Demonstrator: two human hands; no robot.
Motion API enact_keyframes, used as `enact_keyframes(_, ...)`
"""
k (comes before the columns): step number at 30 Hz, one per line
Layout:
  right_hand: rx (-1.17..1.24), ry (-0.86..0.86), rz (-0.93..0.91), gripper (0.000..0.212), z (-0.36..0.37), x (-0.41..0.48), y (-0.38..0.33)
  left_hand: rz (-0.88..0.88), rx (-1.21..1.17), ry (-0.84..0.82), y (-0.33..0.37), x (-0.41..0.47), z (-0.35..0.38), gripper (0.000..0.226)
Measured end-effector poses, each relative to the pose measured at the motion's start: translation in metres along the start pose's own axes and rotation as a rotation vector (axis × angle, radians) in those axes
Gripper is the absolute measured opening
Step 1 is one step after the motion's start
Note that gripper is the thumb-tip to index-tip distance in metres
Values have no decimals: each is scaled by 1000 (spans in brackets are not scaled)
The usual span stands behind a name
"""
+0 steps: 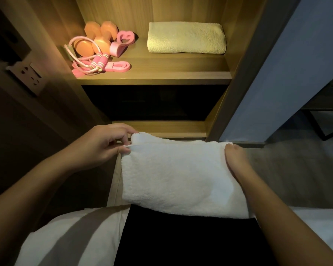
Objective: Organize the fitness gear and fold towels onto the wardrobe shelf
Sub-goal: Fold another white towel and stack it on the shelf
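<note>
A folded white towel (177, 175) lies over my lap in front of the wardrobe. My left hand (102, 144) pinches its far left corner between thumb and fingers. My right hand (236, 162) grips the towel's right edge, its fingers hidden under the cloth. On the lit wardrobe shelf (154, 74) lies a folded cream towel (186, 38) at the right. At the shelf's left sit two orange dumbbells (96, 39), a pink jump rope (96, 63), a pink hand gripper (121, 43) and a pink band (119, 66).
A dark compartment (152, 102) lies under the lit shelf, with a lower wooden ledge (161, 128) just beyond the towel. A wall socket (30, 75) is at the left. White bedding (65, 237) flanks my legs. The blue-grey wardrobe door (281, 73) stands at the right.
</note>
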State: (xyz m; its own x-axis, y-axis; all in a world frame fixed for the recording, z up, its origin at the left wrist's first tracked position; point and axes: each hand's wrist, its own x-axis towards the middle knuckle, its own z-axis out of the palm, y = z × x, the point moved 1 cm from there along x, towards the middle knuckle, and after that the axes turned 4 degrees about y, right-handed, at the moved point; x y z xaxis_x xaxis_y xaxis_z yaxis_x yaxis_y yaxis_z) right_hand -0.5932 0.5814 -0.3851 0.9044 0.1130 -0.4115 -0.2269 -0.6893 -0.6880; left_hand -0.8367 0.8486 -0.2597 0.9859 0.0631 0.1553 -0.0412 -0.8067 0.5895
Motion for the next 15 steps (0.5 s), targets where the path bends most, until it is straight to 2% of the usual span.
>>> enact_keyframes(3,206,82,-88,39,-32,-4,-39,103,84,61,11,7,-20,22)
enact_keyframes(7,252,221,-327,28,-88,-14,-115,204,259,198,28,32,-66,8)
enact_keyframes(9,309,269,-449,32,-114,-19,-150,274,376,210,38,48,-92,6)
enact_keyframes(12,349,326,-603,49,-145,-25,-189,375,547,252,55,69,-130,6)
enact_keyframes(15,483,313,-672,44,-172,-28,-225,425,695,352,85,90,-166,7)
